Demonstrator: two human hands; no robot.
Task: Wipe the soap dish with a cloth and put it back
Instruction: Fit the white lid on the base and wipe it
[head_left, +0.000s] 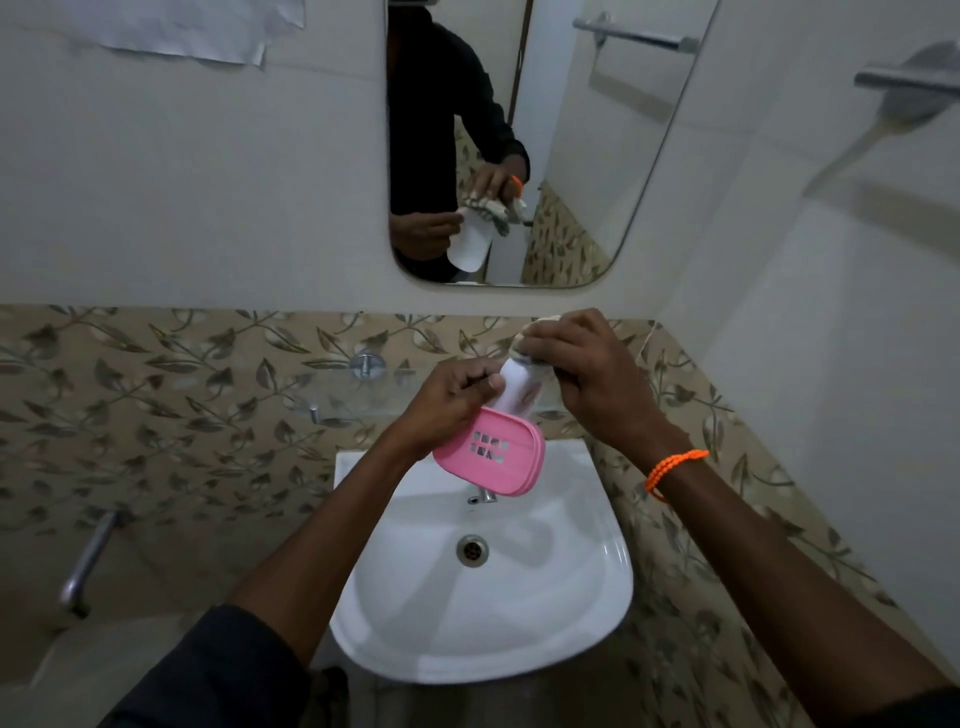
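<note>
Head view showed both hands raised over the white sink (597, 613), in front of the leaf-patterned wall tiles. Left hand (447, 402) pinched 2 parts of the soap dish together: the pink slotted tray (493, 457), tilted with its slotted face toward the camera, and the white base (514, 387) standing up behind it. Both parts were off the sink, held above its back edge, just over the tap (483, 496). Right hand (587, 374) was curled around a bunched cloth (524, 340), which pressed against the upper end of the white base. An orange bracelet (672, 467) circled the right wrist. Drain (472, 550) sat in the middle of the basin. Mirror (571, 156) on the wall above reflected the same hands, cloth and white base. A metal pipe (88, 561) stuck out low on the left wall
</note>
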